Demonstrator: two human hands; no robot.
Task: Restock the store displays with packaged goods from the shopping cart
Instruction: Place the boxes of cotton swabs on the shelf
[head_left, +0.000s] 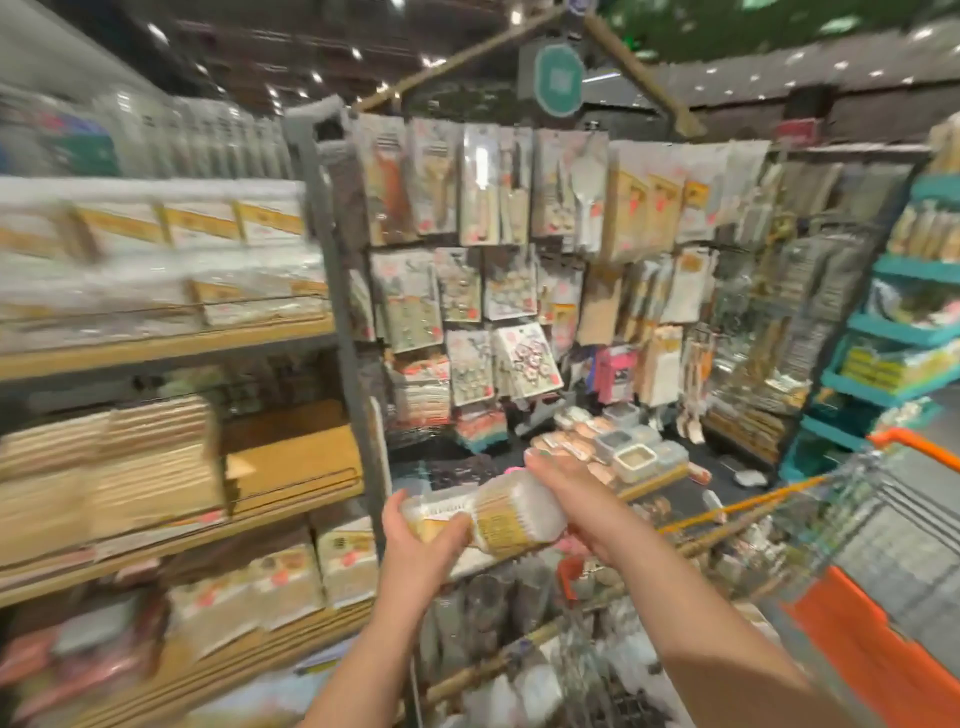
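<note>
Both my hands hold one clear plastic pack of thin wooden sticks (493, 512) with a yellow label, lying sideways at chest height. My left hand (421, 551) grips its left end, thumb over the front. My right hand (576, 493) wraps the right end from behind. The pack hovers in front of the grey upright post between the wooden shelves (171, 348) on the left and the hanging display panel (519, 270). The shopping cart (810, 525), wire with orange trim, stands at my right, its contents blurred.
Left shelves carry stacked boxed and wrapped goods on several levels. The panel ahead is hung with carded packets, with small tubs (634, 457) on a low ledge. A teal rack (893, 332) stands far right. The picture is motion-blurred.
</note>
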